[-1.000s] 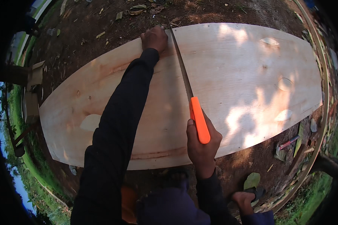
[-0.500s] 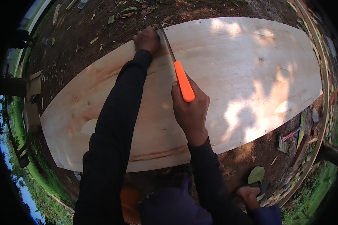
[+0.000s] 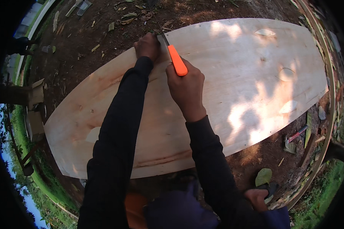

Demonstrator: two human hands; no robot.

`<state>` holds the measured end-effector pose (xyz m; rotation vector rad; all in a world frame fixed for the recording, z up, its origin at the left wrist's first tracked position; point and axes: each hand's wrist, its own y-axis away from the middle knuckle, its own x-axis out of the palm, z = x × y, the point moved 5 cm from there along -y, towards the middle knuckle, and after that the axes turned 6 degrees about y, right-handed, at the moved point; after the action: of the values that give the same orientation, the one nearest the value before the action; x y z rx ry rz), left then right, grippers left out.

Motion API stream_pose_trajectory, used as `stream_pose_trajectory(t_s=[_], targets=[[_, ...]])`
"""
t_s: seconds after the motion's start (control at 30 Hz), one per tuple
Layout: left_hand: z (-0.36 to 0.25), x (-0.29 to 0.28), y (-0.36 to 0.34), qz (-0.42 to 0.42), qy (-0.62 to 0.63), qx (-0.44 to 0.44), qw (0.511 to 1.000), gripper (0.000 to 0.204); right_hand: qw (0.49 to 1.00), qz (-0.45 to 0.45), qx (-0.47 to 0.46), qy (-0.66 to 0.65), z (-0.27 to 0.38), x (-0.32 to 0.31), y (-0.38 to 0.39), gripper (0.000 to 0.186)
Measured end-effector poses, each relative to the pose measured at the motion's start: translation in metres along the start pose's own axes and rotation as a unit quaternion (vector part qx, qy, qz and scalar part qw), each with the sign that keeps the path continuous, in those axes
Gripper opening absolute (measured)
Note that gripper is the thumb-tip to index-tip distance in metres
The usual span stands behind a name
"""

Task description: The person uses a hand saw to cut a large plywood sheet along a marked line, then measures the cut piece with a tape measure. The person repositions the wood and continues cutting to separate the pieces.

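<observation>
A broad plywood sheet with curved sides and tapered ends lies in front of me. My right hand is closed round the orange handle of a handsaw. Its thin blade runs away from me over the sheet's far edge, where the tip fades against dark soil. Just left of the blade, my left hand grips that same far edge, its fingers bent and partly hidden. My left forearm crosses over the sheet.
Brown soil with dry leaves surrounds the sheet. A tool with a red and black handle lies at the right, near a green leaf and my foot. Cardboard stands at the left. Something orange shows below the sheet.
My right hand has pushed the saw away from me and slightly left, so less blade shows over the sheet. The left hand stays at the far edge.
</observation>
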<state>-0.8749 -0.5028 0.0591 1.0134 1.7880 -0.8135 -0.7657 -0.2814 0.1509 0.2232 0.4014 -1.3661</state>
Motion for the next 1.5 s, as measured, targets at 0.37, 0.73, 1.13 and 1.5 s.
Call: stream_pose_trajectory(t_s=[0.37, 0.73, 1.13, 1.5], targets=[[0.025, 0.000, 0.006, 0.005, -0.019, -0.036, 0.999, 0.031, 0.999, -0.007, 0.012, -0.038, -0.017, -0.004, 0.066, 0.041], [0.032, -0.003, 0.012, -0.018, -0.012, -0.037, 0.999, 0.030, 1.000, -0.014, -0.027, -0.007, -0.028, -0.021, 0.112, 0.043], [0.001, 0.000, 0.009, -0.036, -0.016, 0.069, 0.997, 0.037, 0.998, -0.028, -0.046, -0.026, -0.008, 0.029, -0.040, 0.019], [0.020, -0.002, 0.008, -0.011, 0.021, -0.037, 0.999, 0.037, 0.998, -0.006, -0.018, -0.058, -0.030, 0.013, 0.044, 0.046]])
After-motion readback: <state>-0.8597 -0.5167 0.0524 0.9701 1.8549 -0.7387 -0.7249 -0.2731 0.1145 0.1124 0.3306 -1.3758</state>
